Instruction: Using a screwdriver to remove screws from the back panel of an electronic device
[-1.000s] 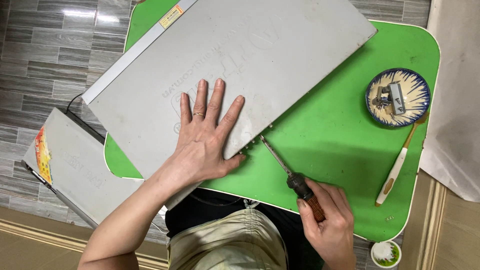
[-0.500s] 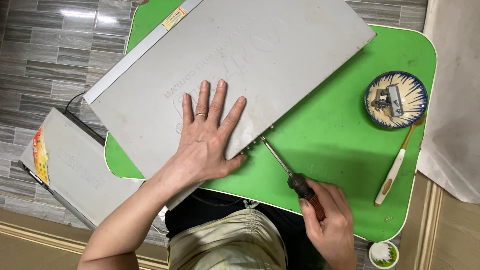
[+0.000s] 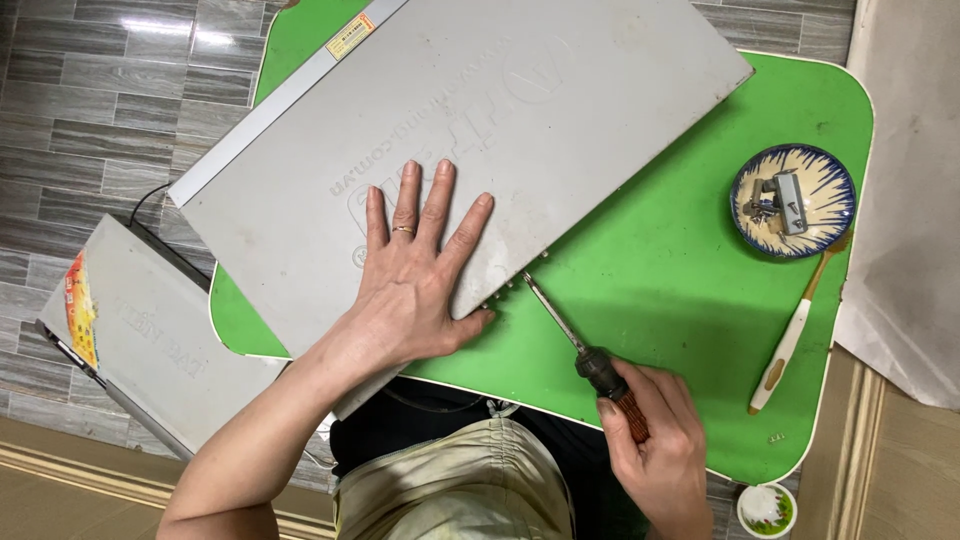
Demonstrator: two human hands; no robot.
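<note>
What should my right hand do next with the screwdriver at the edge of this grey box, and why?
Probably keep turning the screwdriver: its tip sits at the rear edge of the grey metal box, the right hand grips the handle, and the left hand presses the box flat.

casing (image 3: 560, 90) on table (image 3: 680, 300), bowl (image 3: 825, 225) right

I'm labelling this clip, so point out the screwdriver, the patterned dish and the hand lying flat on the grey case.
screwdriver (image 3: 560, 325): head view, on the metal shaft.
patterned dish (image 3: 825, 225): head view, on the blue-striped rim.
left hand (image 3: 415, 285): head view, on the back of the hand.
</note>
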